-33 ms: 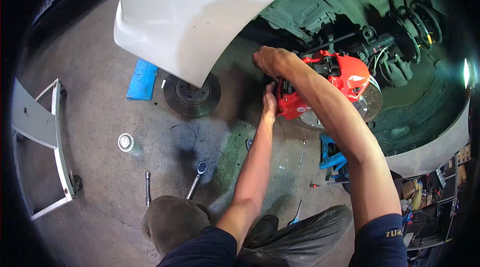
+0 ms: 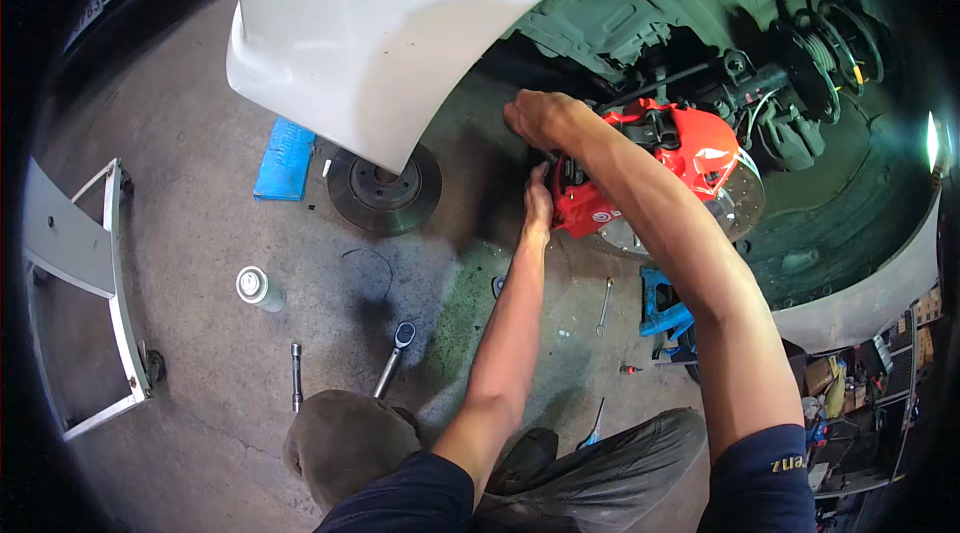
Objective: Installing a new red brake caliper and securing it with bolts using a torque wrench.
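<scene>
A red brake caliper (image 2: 700, 148) sits over a drilled brake disc (image 2: 742, 201) inside the wheel arch. My left hand (image 2: 539, 201) is closed against the caliper's left end, its fingers partly hidden there. Just beyond that end, my right hand (image 2: 545, 120) has its fingers curled in, and what they hold is hidden. My right forearm crosses in front of the caliper and covers part of it.
The white fender (image 2: 370, 43) overhangs my hands from the left. A removed brake disc (image 2: 385, 195), blue box (image 2: 283, 161), spray can (image 2: 258, 287), ratchet (image 2: 398, 348), extension bar (image 2: 296, 375), wrench (image 2: 605, 306) and blue stand (image 2: 660, 303) are on the floor.
</scene>
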